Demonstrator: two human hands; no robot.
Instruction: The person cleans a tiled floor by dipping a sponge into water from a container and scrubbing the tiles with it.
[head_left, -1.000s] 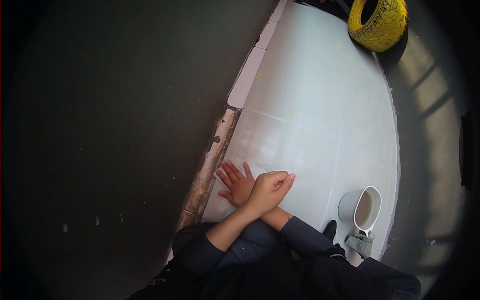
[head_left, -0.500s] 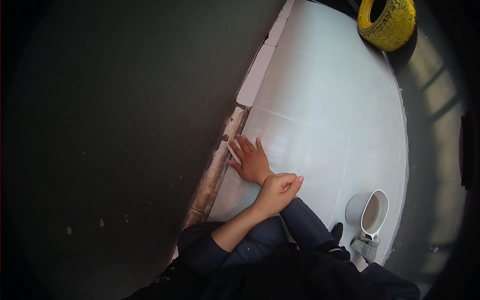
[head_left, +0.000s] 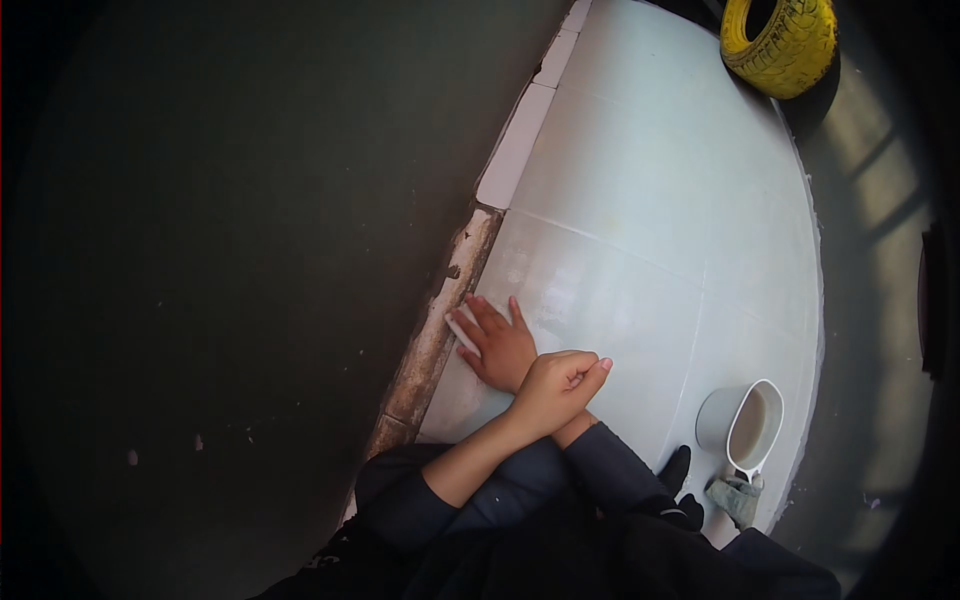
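Note:
My right hand (head_left: 505, 352) lies palm down with spread fingers on the white tiled surface (head_left: 620, 270), close to its worn left edge. Under its fingers and thumb, a thin white piece (head_left: 462, 330) shows in part; its kind cannot be made out. My left arm crosses over the right one. Closed into a fist, my left hand (head_left: 565, 388) rests above the right wrist, and nothing shows in it. To the right stands a white dipper (head_left: 725, 425) with cloudy liquid inside. A grey-green cloth (head_left: 735, 498) lies by its handle.
Along the left runs a tiled edge strip (head_left: 435, 340), chipped and brown-stained. Beyond it is a dark grey floor (head_left: 220, 300). A yellow-painted tire (head_left: 790, 60) sits at the far right end. A dark shoe tip (head_left: 675, 468) shows near the dipper.
My right hand has slid slightly down towards me along the edge, with the white piece under it. The left fist stays in about the same place. The view has shifted a little.

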